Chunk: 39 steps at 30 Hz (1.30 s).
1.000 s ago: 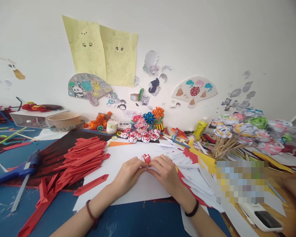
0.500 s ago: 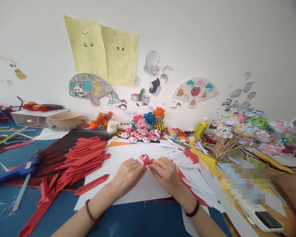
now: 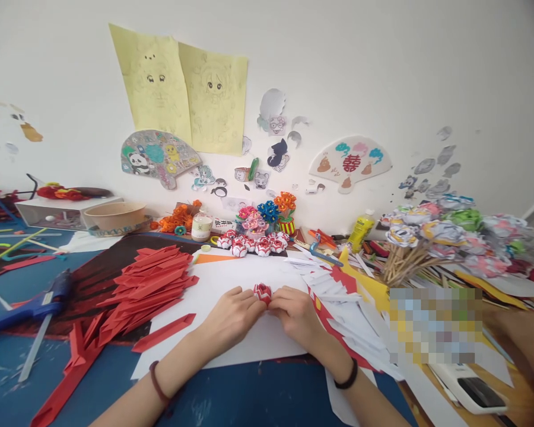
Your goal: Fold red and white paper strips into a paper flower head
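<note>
Blue glue gun [image 3: 35, 305], red paper strips [image 3: 146, 284]

The small red-and-white paper piece [image 3: 262, 292] shows only its top; its lower part sits behind the fingertips of the left hand [image 3: 231, 317] and right hand [image 3: 296, 314], so its shape cannot be made out. Both forearms are cut off by the bottom edge. A pixelated block [image 3: 435, 325] toward the table's right edge hides whatever lies there. Beyond it, another person's arm [image 3: 523, 344] is dim and cropped at the right edge. The blue glue gun [image 3: 31, 308] runs off the left edge.
</note>
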Tool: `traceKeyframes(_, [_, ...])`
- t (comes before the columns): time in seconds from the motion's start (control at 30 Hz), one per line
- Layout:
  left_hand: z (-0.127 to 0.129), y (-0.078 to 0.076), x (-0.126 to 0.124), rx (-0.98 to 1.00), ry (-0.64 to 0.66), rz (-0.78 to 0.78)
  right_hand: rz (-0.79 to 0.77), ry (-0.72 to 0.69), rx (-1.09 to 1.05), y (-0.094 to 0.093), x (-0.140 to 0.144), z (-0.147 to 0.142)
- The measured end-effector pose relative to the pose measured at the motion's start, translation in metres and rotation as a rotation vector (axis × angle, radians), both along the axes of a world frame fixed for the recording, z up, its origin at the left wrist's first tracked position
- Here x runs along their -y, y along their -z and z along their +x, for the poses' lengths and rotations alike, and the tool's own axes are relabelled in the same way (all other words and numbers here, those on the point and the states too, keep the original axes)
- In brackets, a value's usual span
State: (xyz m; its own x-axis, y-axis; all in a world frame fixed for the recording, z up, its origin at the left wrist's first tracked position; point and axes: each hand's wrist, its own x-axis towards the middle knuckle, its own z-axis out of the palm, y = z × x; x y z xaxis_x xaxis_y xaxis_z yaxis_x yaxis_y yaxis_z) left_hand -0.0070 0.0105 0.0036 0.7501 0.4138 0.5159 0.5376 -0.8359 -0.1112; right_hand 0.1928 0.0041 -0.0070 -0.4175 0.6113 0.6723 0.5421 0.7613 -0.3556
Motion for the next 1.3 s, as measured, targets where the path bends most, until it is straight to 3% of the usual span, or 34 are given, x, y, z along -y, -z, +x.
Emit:
traceKeyframes(0.2, [0.007, -0.003, 0.003, 0.179, -0.118, -0.164, -0.081, 0.159, -0.110, -0.007, 0.003, -0.003])
traceKeyframes(0.4, [0.013, -0.004, 0.008, 0.230, -0.169, -0.183, -0.107, 0.151, -0.091, -0.008, 0.004, -0.005])
traceKeyframes(0.57, [0.008, -0.007, 0.000, 0.442, -0.102, -0.374, -0.137, 0.126, -0.087, -0.012, 0.004, -0.003])
traceKeyframes(0.8, [0.006, 0.003, -0.017, 0.555, 0.056, -0.681, -0.100, 0.071, -0.074, -0.012, 0.005, -0.006])
traceKeyframes(1.07, [0.012, 0.000, -0.014, 0.582, 0.141, -0.695, -0.064, 0.044, -0.172, -0.008, 0.008, -0.009])
traceKeyframes(1.3, [0.011, -0.001, -0.012, 0.590, 0.131, -0.703, 0.015, 0.089, -0.107, -0.004, 0.009, -0.008])
